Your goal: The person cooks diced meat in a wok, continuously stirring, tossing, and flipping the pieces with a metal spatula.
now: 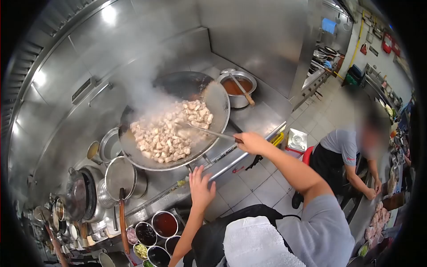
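A large wok (218,111) stands on the stove, tilted towards me, with many pale chunks of meat (171,135) in it. Steam rises from them and veils the wok's far left side. My right hand (251,143) is closed round the grip of a long-handled metal cooking utensil (209,131). The utensil's head lies among the meat, so its shape is unclear. Just below the wok's near rim, by the stove's front edge, my left hand (201,189) has its fingers stretched and apart. It holds nothing, and I cannot tell whether it touches the wok's handle.
Behind the wok is a pot (240,101) of brown liquid with a ladle. A strainer (121,178) rests on a pot at the left. Sauce tubs (165,224) stand near my left forearm. At the right, another person (340,147) works at a counter with raw meat (376,224).
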The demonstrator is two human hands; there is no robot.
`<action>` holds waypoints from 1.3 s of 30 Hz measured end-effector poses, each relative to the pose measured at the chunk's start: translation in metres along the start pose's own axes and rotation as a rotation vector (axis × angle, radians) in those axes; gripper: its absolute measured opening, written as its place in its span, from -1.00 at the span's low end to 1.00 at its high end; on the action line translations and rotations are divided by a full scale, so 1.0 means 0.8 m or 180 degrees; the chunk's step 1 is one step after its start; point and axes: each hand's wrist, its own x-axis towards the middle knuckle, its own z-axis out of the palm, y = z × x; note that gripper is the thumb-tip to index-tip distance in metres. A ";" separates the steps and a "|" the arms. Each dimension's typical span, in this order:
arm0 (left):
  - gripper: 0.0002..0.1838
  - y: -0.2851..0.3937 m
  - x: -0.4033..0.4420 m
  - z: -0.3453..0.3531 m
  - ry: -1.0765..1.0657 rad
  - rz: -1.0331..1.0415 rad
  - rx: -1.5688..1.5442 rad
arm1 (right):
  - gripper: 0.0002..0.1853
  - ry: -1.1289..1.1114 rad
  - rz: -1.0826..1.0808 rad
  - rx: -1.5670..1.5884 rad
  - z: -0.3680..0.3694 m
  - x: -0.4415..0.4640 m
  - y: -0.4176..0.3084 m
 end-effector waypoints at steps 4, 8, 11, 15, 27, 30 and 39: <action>-0.60 0.008 -0.065 0.036 0.0414 -0.0080 -0.0238 | -0.76 -0.0161 0.0389 0.1880 0.019 -0.054 0.034; -0.64 -0.064 -0.224 0.127 -0.0390 -0.0881 -0.0798 | -0.60 -0.0345 0.0662 0.2712 0.056 -0.089 0.047; -0.67 -0.105 -0.289 0.170 -0.1293 -0.1674 -0.0978 | -0.52 0.0050 0.0262 0.2695 0.123 -0.094 0.079; -0.67 -0.095 -0.289 0.187 -0.1989 -0.2974 -0.1323 | -0.52 0.0039 0.0574 0.2679 0.099 -0.112 0.063; -0.70 -0.034 -0.192 0.244 -0.2224 -0.3672 -0.1726 | -0.67 0.0554 -0.0156 0.1392 0.089 -0.120 0.092; -0.71 -0.028 -0.186 0.248 -0.2186 -0.3691 -0.1702 | -0.68 0.0212 0.0064 0.1519 0.062 -0.126 0.087; -0.72 -0.017 -0.195 0.256 -0.2141 -0.3740 -0.1712 | -0.68 0.0339 -0.0042 0.1042 0.094 -0.114 0.095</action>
